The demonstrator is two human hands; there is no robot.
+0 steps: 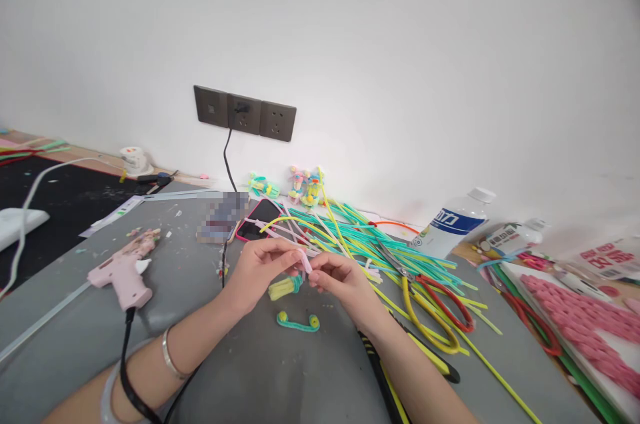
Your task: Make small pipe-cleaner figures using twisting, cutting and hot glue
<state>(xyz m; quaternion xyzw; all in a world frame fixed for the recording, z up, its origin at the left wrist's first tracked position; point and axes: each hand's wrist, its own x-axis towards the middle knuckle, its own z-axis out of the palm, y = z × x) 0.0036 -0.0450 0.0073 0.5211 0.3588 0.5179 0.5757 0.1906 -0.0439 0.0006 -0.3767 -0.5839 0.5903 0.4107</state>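
Note:
My left hand (267,267) and my right hand (343,284) meet above the grey mat, fingers pinched on a short pale pink pipe cleaner (304,260) that is bent between them. Just below my left fingertips is a yellow bundle with a teal band (284,288); whether it touches my hand I cannot tell. Nearer to me on the mat lies a curved teal strip (299,327) with a yellow coil at each end. Pliers or a cutter with black-and-yellow handles (383,367) lie partly under my right forearm.
To the left lies a pink glue gun (123,271), its black cord running by my left arm. Teal and yellow pipe cleaners (350,231) spread behind my hands, with scissors (435,311) on them. A bottle (453,224), phones (257,219) and small pipe-cleaner figures (306,185) stand or lie farther back.

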